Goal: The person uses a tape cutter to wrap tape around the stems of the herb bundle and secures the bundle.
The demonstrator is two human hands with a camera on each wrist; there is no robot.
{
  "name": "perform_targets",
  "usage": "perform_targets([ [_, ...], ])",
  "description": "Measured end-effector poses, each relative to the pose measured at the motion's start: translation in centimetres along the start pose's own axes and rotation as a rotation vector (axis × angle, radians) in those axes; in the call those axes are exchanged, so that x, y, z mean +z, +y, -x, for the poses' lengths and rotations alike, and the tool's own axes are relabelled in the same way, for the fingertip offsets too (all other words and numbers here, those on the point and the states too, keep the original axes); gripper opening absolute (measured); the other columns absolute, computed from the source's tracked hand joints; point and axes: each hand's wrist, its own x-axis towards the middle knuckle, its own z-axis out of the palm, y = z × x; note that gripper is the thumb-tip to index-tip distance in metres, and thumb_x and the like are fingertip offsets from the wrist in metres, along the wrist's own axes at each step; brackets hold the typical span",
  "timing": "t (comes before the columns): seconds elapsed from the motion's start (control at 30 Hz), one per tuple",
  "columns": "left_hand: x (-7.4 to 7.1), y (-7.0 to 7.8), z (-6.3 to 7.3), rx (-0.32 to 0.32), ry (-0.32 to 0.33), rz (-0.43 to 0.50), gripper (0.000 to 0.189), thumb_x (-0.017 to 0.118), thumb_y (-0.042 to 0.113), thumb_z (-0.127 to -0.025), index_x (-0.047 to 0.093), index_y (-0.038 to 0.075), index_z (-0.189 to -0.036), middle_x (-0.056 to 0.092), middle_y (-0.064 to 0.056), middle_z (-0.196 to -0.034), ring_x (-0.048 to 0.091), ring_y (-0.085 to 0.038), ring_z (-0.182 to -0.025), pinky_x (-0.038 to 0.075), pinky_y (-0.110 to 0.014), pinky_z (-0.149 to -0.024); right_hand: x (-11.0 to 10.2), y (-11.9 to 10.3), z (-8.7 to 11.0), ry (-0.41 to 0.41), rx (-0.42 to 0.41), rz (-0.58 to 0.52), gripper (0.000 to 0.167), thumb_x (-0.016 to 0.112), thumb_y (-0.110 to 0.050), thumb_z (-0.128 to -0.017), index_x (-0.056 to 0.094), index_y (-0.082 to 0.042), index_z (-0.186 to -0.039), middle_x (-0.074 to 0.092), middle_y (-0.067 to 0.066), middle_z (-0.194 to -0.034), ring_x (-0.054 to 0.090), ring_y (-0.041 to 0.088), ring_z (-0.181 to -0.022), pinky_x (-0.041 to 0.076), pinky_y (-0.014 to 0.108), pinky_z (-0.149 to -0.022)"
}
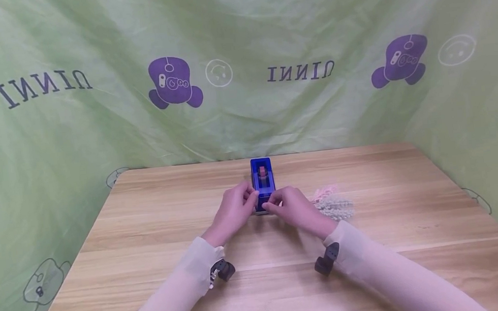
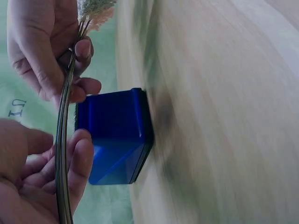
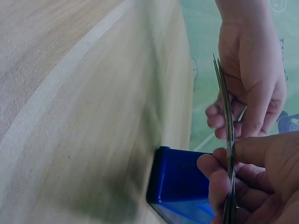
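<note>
A blue tape dispenser (image 1: 263,192) with a small reddish roll core stands on the table, right behind both hands. My right hand (image 1: 295,208) pinches a thin bunch of dried flower stems (image 3: 229,126), close below the heads. Those fluffy heads (image 1: 334,206), grey-white and pink, point to the right. Nearer the cut ends, my left hand (image 1: 233,208) curls around the stems, thumb on one side and fingers on the other. In the left wrist view the stems cross in front of that hand, and its exact contact is partly hidden.
The wood-grain table (image 1: 148,223) runs back to a green printed curtain (image 1: 245,116), which hangs behind it and along both sides. A dark wrist camera (image 1: 326,259) is strapped at the right cuff, another (image 1: 224,270) at the left.
</note>
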Motion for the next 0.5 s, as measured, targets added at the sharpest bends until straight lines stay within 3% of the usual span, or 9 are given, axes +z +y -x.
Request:
perform_targets([
  [0.2,-1.2,-0.3,0.4,0.076,-0.156,-0.055,0.022,0.062,0.016,-0.105,0.069,0.003,-0.088,0.066,-0.005,-0.07,0.054,-0.008,-0.06,0.045,-0.022,-0.057,-0.3,-0.4,0.5,0.005,-0.078,0.037,0.017,0.071,-0.018,-0.1,0.076,-0.005,-0.091,0.075,0.01,-0.086,0.055,0.012,-0.066,0.048,0.024,-0.059],
  [0.33,-1.7,-0.5,0.7,0.114,-0.285,-0.061,0.028,0.06,0.017,-0.106,0.072,-0.001,-0.089,0.07,-0.01,-0.071,0.055,-0.007,-0.061,0.047,-0.021,-0.06,-0.6,-0.7,1.0,-0.006,-0.093,0.028,0.012,0.07,-0.016,-0.1,0.076,-0.007,-0.095,0.075,0.01,-0.089,0.058,0.012,-0.07,0.051,0.024,-0.062],
  [0.5,-2.1,-0.4,1.0,0.134,-0.385,-0.038,0.027,0.06,0.017,-0.106,0.075,-0.002,-0.096,0.073,-0.013,-0.075,0.06,-0.008,-0.063,0.05,-0.02,-0.062,-0.8,-0.9,1.5,-0.004,-0.118,0.024,0.006,0.071,-0.013,-0.099,0.075,-0.009,-0.097,0.076,0.011,-0.093,0.06,0.011,-0.072,0.053,0.024,-0.064],
])
